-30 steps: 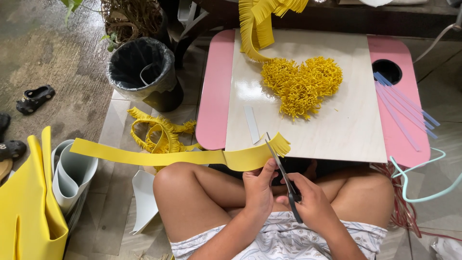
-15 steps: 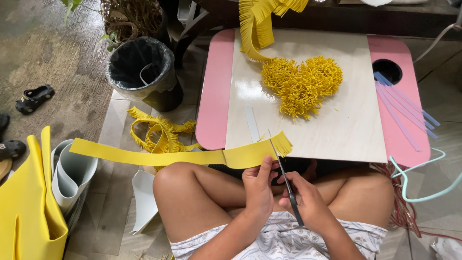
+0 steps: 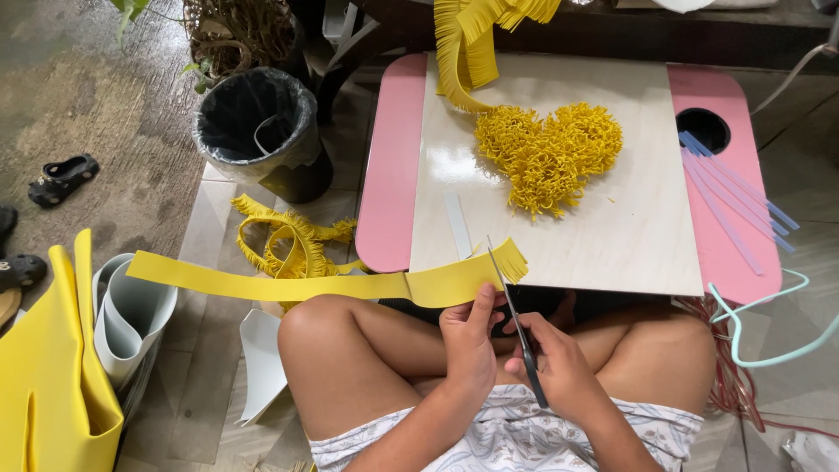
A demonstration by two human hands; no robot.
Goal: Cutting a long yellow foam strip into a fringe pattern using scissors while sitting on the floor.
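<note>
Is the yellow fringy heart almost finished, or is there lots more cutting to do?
The fringed heart on the wooden board looks fully covered. The left hand holds a yellow foam strip; the right hand works scissors at its end. Only that end is fringed; the long rest is uncut.

Around the fringed yellow foam heart (image 3: pixel 551 157), the pale wooden board (image 3: pixel 612 245) lies bare toward its near and right edges. A fringed yellow strip (image 3: pixel 459 61) crowds the heart's upper left; a white strip (image 3: pixel 457 225) lies lower left.
</note>
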